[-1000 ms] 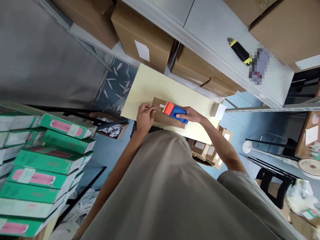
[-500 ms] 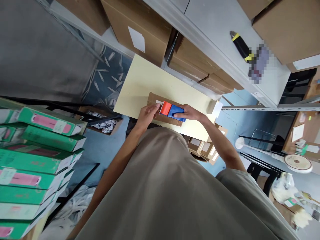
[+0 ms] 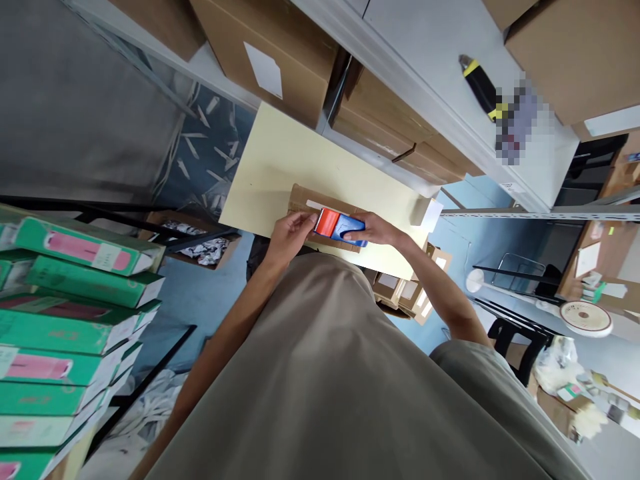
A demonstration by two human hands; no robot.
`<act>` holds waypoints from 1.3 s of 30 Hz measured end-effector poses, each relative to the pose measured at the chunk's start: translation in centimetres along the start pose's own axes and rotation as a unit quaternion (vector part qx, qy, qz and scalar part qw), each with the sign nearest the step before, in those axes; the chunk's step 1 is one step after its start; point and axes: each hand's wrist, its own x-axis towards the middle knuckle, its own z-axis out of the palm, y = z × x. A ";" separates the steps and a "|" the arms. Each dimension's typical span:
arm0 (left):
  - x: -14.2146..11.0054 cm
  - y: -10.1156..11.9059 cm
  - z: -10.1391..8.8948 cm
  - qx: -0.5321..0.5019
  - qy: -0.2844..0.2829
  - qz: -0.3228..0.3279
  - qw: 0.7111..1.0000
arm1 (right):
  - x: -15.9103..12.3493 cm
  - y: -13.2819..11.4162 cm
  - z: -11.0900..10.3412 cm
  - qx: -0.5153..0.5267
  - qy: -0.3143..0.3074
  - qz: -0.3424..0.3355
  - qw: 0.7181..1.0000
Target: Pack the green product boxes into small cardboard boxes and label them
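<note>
My right hand (image 3: 374, 229) is wrapped round the blue end of a red and blue tape dispenser (image 3: 327, 223), held just over a brown cardboard box (image 3: 299, 197). The dispenser's toothed edge points left. Right at that edge, my left hand (image 3: 290, 233) has its thumb and fingers pinched together; whatever lies between the fingertips is too small to make out. The box lies flat on a pale yellow tabletop (image 3: 270, 160), with a whitish strip on its upper face. Dispenser and hands cover part of it.
Beyond the table, a grey shelf (image 3: 395, 73) holds large cartons (image 3: 295, 60) and pliers (image 3: 480, 87). A small white box (image 3: 429, 213) stands at the table's right end. Green boxes (image 3: 75, 327) are stacked at left. Scraps fill an open carton (image 3: 220, 257) below.
My left hand first came to the dispenser's toothed edge and stays there, fingers pinched. The dispenser has tilted slightly in my right hand. The whole view has shifted a little.
</note>
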 end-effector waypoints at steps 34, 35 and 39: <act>-1.0 -0.2 -0.7 0.133 0.050 0.102 0.985 | 1.1 0.0 0.3 -0.023 0.009 -0.029 0.999; -1.1 -0.2 -0.7 0.135 0.050 0.103 0.984 | 1.1 -0.1 0.3 -0.027 0.008 -0.026 0.999; -1.7 0.0 -0.6 0.158 0.064 0.121 0.978 | 0.9 -0.3 0.5 -0.037 0.012 -0.028 0.999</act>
